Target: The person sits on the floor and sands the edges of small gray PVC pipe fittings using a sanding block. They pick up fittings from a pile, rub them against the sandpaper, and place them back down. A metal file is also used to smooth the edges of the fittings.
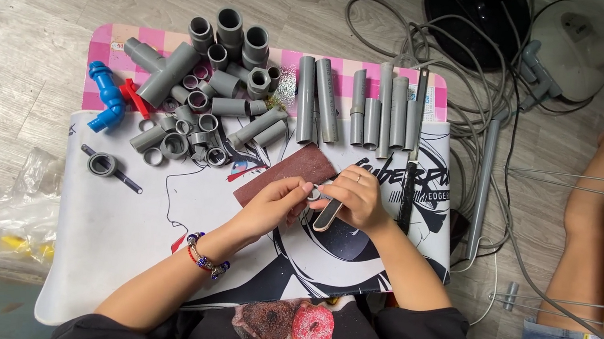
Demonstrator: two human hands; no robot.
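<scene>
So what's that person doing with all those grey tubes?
The person's left hand pinches a small grey ring, while the right hand holds a slim file against it. Under them lies a brown sheet of sandpaper on a printed mat. Grey pipe pieces and a blue tap sit behind.

One head-worn camera looks almost straight down, fairly close, over the printed mat (122, 248) and probably the wearer's lap.
</scene>
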